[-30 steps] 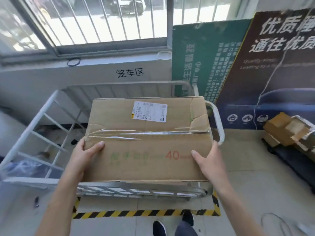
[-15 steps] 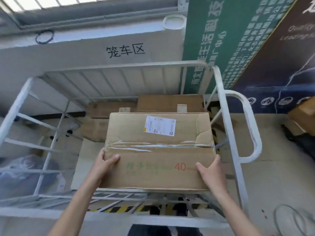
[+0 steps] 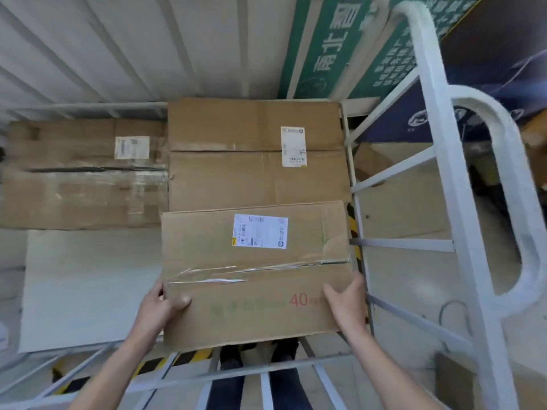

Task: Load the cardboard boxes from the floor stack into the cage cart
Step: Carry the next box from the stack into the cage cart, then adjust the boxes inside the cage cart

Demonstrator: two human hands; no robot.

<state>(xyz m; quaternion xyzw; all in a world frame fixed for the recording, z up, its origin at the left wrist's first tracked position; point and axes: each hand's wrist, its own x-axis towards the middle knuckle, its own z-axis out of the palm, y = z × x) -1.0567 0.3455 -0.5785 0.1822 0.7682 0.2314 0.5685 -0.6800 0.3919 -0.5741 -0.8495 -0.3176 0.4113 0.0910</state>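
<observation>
A green signboard [image 3: 313,69] stands beside a dark poster [image 3: 503,31]. Yellow-black hazard tape [image 3: 201,355] marks the floor [image 3: 414,276].

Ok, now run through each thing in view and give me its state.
Box marked 40, taped shut, held inside the cart at front right.
Left grip, holds its near left corner.
Right grip, holds its near right corner.
Rear right box, flaps closed, lying flat.
Rear left box, taped shut, lying flat.
Cage cart, holds two boxes at the back.
</observation>
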